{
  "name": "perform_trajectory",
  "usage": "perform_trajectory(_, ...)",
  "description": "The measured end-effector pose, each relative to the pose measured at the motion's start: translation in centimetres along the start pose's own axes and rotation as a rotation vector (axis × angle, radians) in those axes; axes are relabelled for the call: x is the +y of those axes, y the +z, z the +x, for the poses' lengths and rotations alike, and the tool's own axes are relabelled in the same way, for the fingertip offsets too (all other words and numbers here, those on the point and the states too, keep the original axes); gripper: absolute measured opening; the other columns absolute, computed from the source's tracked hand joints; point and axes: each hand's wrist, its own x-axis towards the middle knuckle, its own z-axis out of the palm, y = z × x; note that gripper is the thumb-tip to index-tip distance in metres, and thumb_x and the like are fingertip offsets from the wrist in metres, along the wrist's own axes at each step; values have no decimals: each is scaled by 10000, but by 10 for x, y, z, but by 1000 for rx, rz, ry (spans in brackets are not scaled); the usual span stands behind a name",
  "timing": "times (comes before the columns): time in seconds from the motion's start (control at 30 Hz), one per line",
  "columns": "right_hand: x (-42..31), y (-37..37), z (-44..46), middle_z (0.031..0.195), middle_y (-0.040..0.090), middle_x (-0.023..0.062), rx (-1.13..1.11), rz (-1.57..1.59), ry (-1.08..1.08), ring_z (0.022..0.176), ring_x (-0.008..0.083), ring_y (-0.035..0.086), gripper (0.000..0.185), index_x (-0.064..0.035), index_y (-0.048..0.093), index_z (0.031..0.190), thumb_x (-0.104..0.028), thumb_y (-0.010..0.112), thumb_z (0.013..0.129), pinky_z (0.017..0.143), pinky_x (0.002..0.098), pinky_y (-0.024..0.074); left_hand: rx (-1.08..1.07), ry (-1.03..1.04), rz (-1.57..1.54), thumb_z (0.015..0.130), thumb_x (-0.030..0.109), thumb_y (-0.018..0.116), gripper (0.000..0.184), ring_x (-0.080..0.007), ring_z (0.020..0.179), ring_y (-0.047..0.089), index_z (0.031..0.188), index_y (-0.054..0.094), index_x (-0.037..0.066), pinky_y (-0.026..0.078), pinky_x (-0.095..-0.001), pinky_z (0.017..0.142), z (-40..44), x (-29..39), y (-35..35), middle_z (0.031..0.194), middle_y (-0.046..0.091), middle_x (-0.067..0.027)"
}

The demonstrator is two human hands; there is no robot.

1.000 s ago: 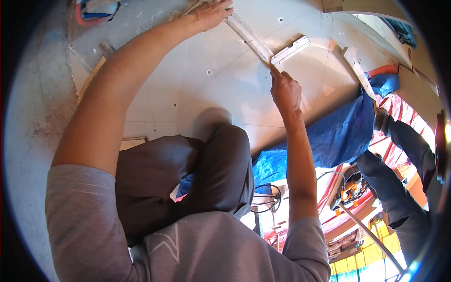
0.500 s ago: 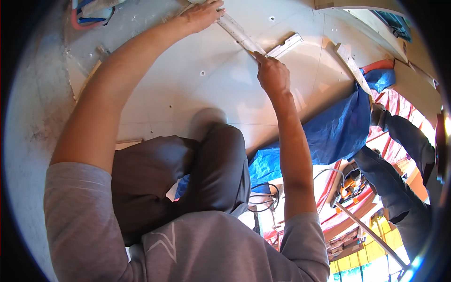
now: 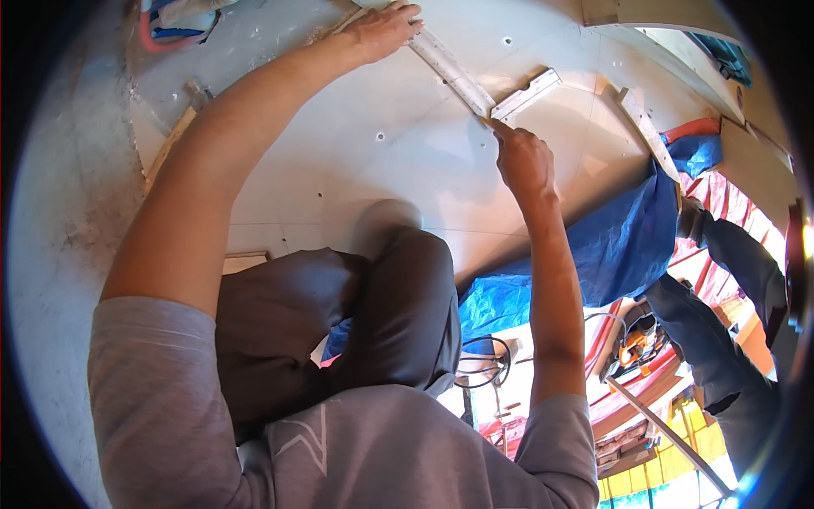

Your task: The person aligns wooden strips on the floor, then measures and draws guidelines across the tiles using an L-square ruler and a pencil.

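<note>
A try square [image 3: 449,72] with a pale, marked blade and a short, thick stock lies on a large white panel [image 3: 339,170]. My left hand [image 3: 383,32] is at the far end of the blade, fingers closed over it and holding it against the panel. My right hand [image 3: 524,161] is closed around a thin yellow pencil [image 3: 486,121], mostly hidden by the fingers. The pencil's tip is beside the blade's edge, close to the corner where blade and stock meet.
Small holes and faint lines mark the panel. A wooden strip [image 3: 646,131] lies at its right side, by a blue tarp [image 3: 615,233]. Another person's dark-trousered legs [image 3: 721,339] stand at right, near an orange power tool [image 3: 636,346]. My knees are bent over the panel.
My right hand has slid with the pencil along the blade's edge toward the square's corner. The left hand stays on the blade. The whole view has shifted slightly.
</note>
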Motion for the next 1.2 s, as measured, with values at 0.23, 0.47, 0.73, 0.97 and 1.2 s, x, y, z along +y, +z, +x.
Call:
perform_trajectory(0.23, -9, 0, 16, 801, 671, 149, 31, 8, -27, 715, 341, 675, 339, -162, 663, 1117, -46, 495, 847, 644, 448, 543, 56, 190, 271, 846, 117, 651, 463, -290, 1309, 406, 1297, 548, 82, 415, -386, 1056, 0, -4, 11, 1387, 441, -114)
perform_trajectory(0.47, -16, 2, 23, 796, 673, 139, 55, 12, -15, 729, 317, 680, 300, -164, 661, 1117, -83, 483, 890, 655, 423, 548, 7, 123, 239, 841, 113, 654, 454, -299, 1298, 417, 1280, 556, 49, 419, -390, 1050, -5, 13, -4, 1363, 459, -135)
perform_trajectory(0.73, -1, 13, 14, 1030, 634, 80, 353, 174, -24, 960, 280, 601, 385, -119, 640, 1197, -18, 561, 834, 796, 435, 472, -2, 162, 215, 822, 138, 682, 461, -277, 1241, 465, 1266, 576, 81, 456, -385, 984, -4, 13, -18, 1294, 507, -108)
perform_trajectory(0.97, 7, 47, 27, 1367, 481, 77, 374, 126, 36, 1335, 303, 363, 523, -83, 562, 1266, -268, 719, 802, 1096, 620, 237, 107, 231, 271, 860, 184, 640, 445, -259, 1265, 428, 1283, 540, 91, 339, -473, 1083, -1, 12, -8, 1284, 503, -95)
perform_trajectory(1.2, 46, 36, 56, 1414, 433, 145, 521, 258, 96, 1336, 351, 356, 665, -30, 515, 1313, -255, 785, 749, 1088, 496, 319, 139, 195, 452, 917, 129, 495, 367, -268, 1278, 413, 1281, 489, 86, 315, -522, 1096, 63, 29, -23, 1336, 478, -86)
